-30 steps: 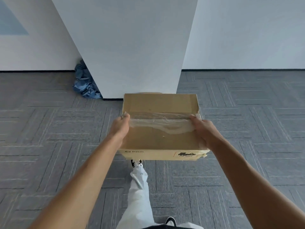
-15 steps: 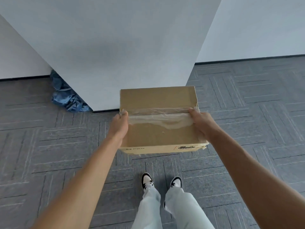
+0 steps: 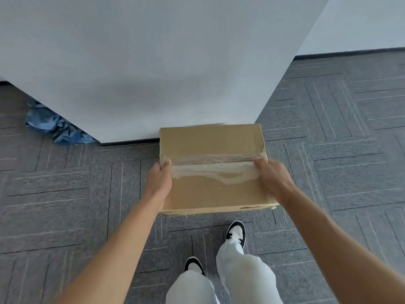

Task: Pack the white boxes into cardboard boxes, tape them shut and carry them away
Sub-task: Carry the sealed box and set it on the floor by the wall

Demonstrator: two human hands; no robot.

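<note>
Fingers of the left hand and right hand curl over opposite ends of the taped cardboard box, carried above grey carpet; it looks stiff, moderately heavy, best gripped underneath.

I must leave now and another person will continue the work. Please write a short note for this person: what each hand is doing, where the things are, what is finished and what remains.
Left hand: grips the left side of the cardboard box, thumb on top.
Right hand: grips the right side, thumb on top.
The box is held in the air above the grey carpet, near the foot of the white pillar.
Done: the flaps are closed and clear tape runs across the top seam. Its contents cannot be seen.
Left: carry the box away and set it down. No other boxes are in view.
</note>
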